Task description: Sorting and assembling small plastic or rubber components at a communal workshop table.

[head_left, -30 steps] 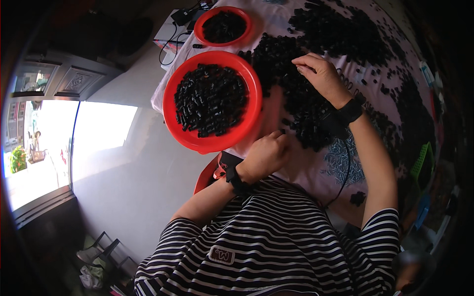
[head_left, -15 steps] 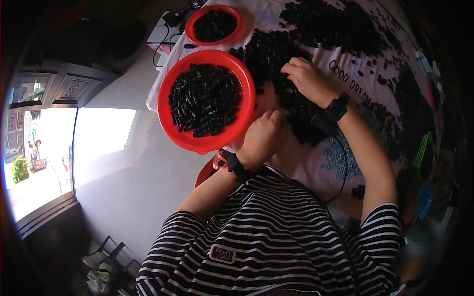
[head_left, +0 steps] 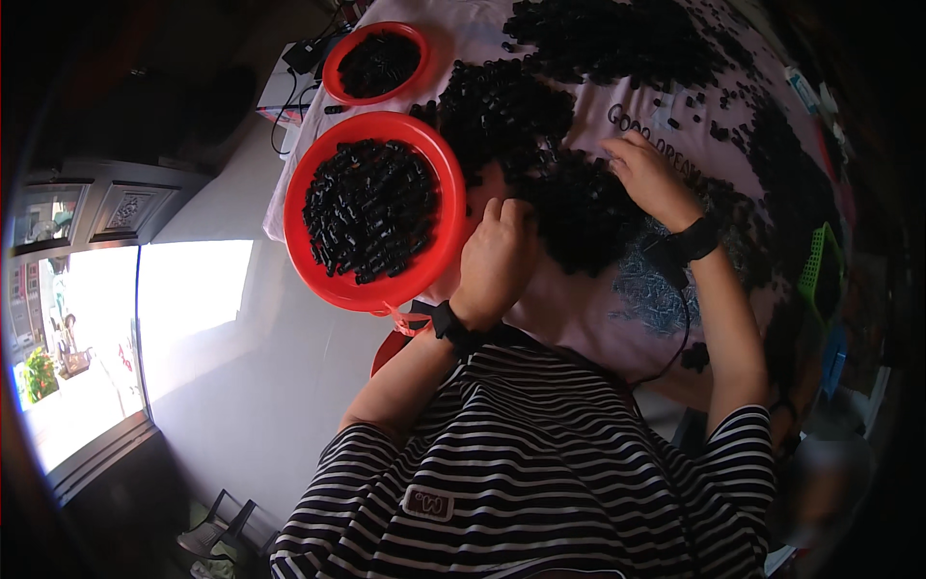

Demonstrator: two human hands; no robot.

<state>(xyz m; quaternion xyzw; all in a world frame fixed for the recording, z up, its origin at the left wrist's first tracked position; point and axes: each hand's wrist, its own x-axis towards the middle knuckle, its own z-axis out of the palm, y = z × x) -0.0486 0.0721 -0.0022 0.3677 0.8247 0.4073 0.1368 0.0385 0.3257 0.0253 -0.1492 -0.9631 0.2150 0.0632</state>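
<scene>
Over a pink-clothed tabletop [head_left: 550,314], the left grip [head_left: 497,253] curls beside a large red bowl [head_left: 449,217] filled with short black pieces [head_left: 371,212]; whether it holds one is hidden. The right grip [head_left: 651,174], fingertips close together, hovers by a black heap [head_left: 579,207]. A smaller red bowl [head_left: 371,99] stands beyond, also holding black pieces.

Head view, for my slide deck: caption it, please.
Left hand beside a large red basin, right hand near heaped black parts.
</scene>
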